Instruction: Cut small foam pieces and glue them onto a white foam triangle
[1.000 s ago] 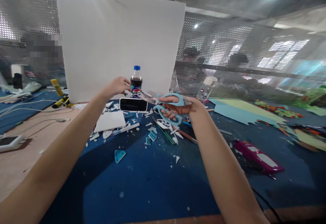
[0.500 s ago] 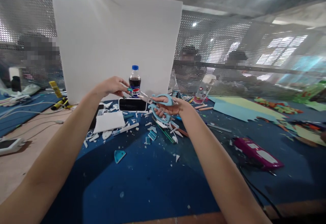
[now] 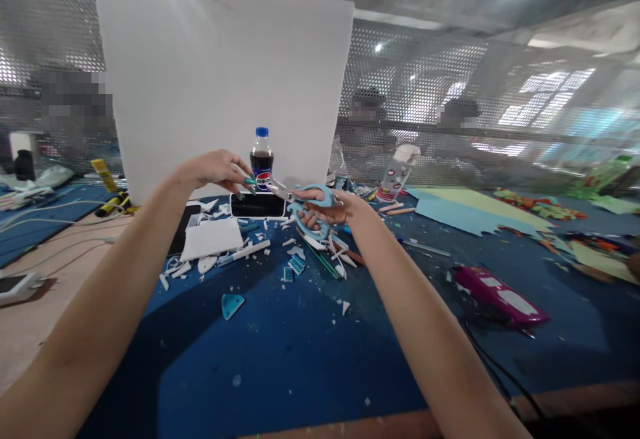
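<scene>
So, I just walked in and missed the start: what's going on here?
The person's left hand pinches a small teal piece, while the right hand holds light-blue-handled scissors, their blades pointing toward it. A cola bottle stands behind, and a phone with a dark screen shows just below the blades in view. White scraps lie scattered on the blue table.

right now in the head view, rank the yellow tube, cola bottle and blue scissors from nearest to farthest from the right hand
From the right hand:
1. Blue scissors: held in it.
2. Cola bottle: to its left, standing in front of the white board.
3. Yellow tube: far left, past the board's left edge.
</scene>
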Tool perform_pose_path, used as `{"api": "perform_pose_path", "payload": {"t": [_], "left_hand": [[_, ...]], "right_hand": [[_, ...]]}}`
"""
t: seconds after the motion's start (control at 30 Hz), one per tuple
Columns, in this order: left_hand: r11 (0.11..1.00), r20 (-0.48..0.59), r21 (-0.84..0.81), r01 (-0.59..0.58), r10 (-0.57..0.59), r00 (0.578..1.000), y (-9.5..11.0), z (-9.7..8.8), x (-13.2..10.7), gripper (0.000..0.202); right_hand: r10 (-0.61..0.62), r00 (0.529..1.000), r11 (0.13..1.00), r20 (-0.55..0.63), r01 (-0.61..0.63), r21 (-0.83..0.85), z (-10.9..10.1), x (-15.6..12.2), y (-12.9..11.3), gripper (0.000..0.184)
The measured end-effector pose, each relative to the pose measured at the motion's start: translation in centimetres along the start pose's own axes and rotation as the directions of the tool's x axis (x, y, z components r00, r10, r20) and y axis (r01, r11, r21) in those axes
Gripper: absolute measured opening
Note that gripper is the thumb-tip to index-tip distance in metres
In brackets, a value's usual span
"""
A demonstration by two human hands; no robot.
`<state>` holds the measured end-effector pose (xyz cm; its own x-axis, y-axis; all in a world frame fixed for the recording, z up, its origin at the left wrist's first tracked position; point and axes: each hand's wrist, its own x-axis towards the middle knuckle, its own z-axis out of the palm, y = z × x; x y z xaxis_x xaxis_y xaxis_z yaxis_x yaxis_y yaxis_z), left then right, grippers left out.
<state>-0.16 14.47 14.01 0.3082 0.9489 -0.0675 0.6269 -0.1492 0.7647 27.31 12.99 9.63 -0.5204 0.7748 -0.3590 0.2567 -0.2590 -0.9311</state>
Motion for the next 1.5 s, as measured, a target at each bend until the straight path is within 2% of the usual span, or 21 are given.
{"api": "perform_pose_path", "payload": {"t": [0.17,0.37,0.63,0.73,0.83,0.87,0.93,1.0,1.07,1.1,1.2,1.3,1.4,1.5], "left_hand": [[1.0,0.051,0.027,-0.007,0.005,0.999,0.1,0.0,-0.1,0.038],[0.998,0.105,0.061,-0.011,0.005,0.994,0.5,0.3,-0.4,0.034],[0.992,0.129,0.12,-0.03,0.014,0.992,0.5,0.3,-0.3,0.033],[0.987,0.149,0.157,-0.043,0.02,0.989,0.5,0.0,-0.5,0.034],[0.978,0.201,0.196,-0.066,0.026,0.979,0.6,-0.3,-0.8,0.036],[0.975,0.228,0.207,-0.077,0.029,0.973,0.6,-0.4,-0.9,0.038],[0.97,0.29,0.222,-0.103,0.035,0.956,0.7,-0.3,-1.2,0.042],[0.966,0.353,0.222,-0.13,0.044,0.934,0.9,0.0,-1.5,0.044],[0.966,0.4,0.208,-0.154,0.06,0.915,1.0,0.2,-1.7,0.044],[0.966,0.413,0.197,-0.165,0.071,0.908,1.0,0.4,-1.7,0.044],[0.968,0.426,0.164,-0.188,0.103,0.899,0.8,0.5,-1.6,0.046],[0.972,0.427,0.13,-0.197,0.124,0.896,0.5,0.3,-1.4,0.045],[0.973,0.408,0.103,-0.209,0.151,0.901,0.4,0.1,-1.6,0.043],[0.97,0.37,0.079,-0.231,0.186,0.91,0.4,0.0,-1.7,0.04]], "right_hand": [[0.119,0.987,0.985,0.109,-0.131,0.11,0.3,-0.4,-0.4,0.03],[0.159,0.984,0.977,0.083,-0.169,0.132,1.5,-1.2,-1.0,0.029],[0.172,0.985,0.985,0.01,-0.172,-0.009,1.1,-1.6,-1.1,0.028],[0.151,0.988,0.984,-0.038,-0.154,-0.094,0.9,-2.9,-1.9,0.025],[0.103,0.985,0.963,-0.137,-0.133,-0.234,1.2,-5.2,-3.2,0.026],[0.043,0.976,0.913,-0.216,-0.126,-0.387,1.5,-6.0,-3.7,0.028],[0.003,0.943,0.802,-0.334,-0.202,-0.562,2.1,-7.2,-4.2,0.033],[-0.08,0.887,0.629,-0.454,-0.309,-0.714,2.8,-7.6,-3.8,0.038],[-0.208,0.808,0.411,-0.551,-0.438,-0.799,3.1,-7.3,-2.6,0.037],[-0.238,0.784,0.374,-0.574,-0.472,-0.799,3.2,-7.0,-1.7,0.033],[-0.269,0.753,0.317,-0.601,-0.52,-0.793,3.1,-5.8,1.4,0.024],[-0.292,0.726,0.286,-0.622,-0.555,-0.782,2.8,-5.4,3.9,0.028],[-0.317,0.711,0.274,-0.628,-0.565,-0.778,2.6,-5.7,5.1,0.031],[-0.333,0.708,0.273,-0.622,-0.559,-0.783,2.4,-6.3,5.5,0.026]]}}
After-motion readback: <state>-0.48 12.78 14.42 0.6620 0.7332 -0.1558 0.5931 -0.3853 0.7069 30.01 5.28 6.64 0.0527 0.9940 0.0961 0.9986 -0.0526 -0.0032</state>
